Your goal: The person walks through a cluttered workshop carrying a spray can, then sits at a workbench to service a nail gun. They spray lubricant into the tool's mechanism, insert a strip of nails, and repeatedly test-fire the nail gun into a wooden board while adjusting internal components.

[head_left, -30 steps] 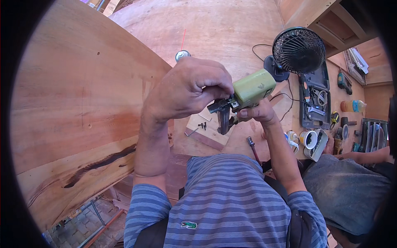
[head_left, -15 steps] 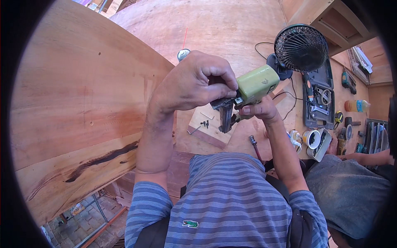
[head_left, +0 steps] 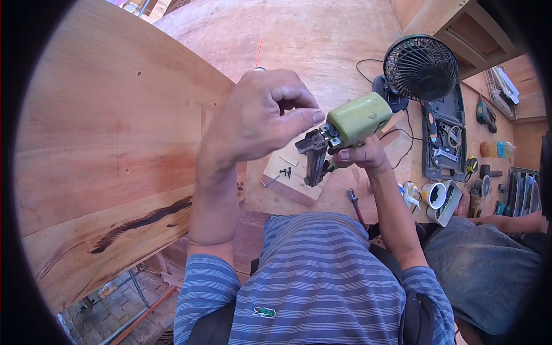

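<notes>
"Two bare hands show in the head view, with a green tool (head_left: 359,119) between them. Which one has it?"

"The right hand (head_left: 370,155). Its fingers are wrapped round the tool from below, the thumb laid against its lower part. The dark metal nose (head_left: 315,161) slants down to the left, above the worktop (head_left: 322,66)."

"And the left hand (head_left: 264,118)?"

"Raised just beside the nose end of the green body, thumb and forefinger in a narrow pinch. Whether something small sits between the tips, I cannot tell."

"What lies lower down, near the nose?"

"A wooden block (head_left: 305,191), with a few black screws (head_left: 286,172) and two hex keys (head_left: 270,181) on it."

"And over to the right?"

"A small black fan (head_left: 421,67) near an open tool case (head_left: 445,152). Closer in stands a white tub (head_left: 434,195) with dark bits inside, and beyond it another person (head_left: 486,270)."
</notes>
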`<state>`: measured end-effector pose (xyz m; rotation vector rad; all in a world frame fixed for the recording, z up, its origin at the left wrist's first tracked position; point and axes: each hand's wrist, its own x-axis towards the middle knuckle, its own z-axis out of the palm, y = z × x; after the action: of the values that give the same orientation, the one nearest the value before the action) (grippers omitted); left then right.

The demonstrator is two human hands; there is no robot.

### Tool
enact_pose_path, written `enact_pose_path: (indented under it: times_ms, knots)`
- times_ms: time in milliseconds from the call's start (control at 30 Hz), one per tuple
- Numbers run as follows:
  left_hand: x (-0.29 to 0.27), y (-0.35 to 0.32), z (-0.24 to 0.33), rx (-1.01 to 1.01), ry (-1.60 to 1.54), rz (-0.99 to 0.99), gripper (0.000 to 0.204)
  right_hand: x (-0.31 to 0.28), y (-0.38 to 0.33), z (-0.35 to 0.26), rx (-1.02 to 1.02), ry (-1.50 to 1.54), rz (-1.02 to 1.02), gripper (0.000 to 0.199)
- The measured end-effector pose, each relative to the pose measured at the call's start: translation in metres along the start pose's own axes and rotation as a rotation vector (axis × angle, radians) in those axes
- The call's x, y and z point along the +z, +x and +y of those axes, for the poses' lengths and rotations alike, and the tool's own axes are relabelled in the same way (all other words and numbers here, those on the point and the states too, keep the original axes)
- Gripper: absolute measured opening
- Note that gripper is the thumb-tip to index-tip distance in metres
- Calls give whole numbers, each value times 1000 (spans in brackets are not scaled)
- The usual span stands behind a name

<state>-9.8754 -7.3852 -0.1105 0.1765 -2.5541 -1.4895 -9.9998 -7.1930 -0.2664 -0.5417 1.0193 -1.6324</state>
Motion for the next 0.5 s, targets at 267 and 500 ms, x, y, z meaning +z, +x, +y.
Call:
enact_pose_path:
  times_ms: [267, 500]
  knots:
    - [24, -11, 16, -26, 450, 125, 15, 8, 2, -6, -52, -44, 23, 55]
    - [37, -10, 5, -145, 340, 199, 15, 3, 0, -9, -56, -162, 53, 52]
